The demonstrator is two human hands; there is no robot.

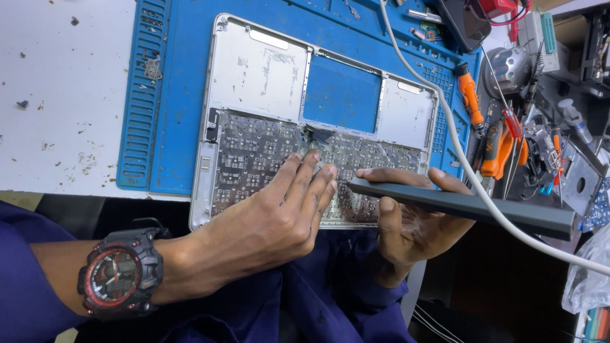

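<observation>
The left hand [286, 209] lies flat, fingers spread, pinning the laptop case [305, 114] on the mat [171, 95], while the right hand [406, 222] beside it grips a long dark tool [464, 206], tip toward the left fingertips.

The table [57, 95] has a white top, scuffed and speckled with dark crumbs and stains, brightest well off to the far left of the hands. A blue ribbed work mat [165, 95] covers its middle, just beyond the hands, dusted with grit and small scraps. To the right of the hands the surface turns dark and crowded: orange-handled screwdrivers [470, 95] stand among red and black wires, metal brackets and a round silvery part [508, 63]. A white cable [445, 127] runs across this side. A crumpled clear plastic bag [588, 273] lies at the lower right. The light is even and cool.
</observation>
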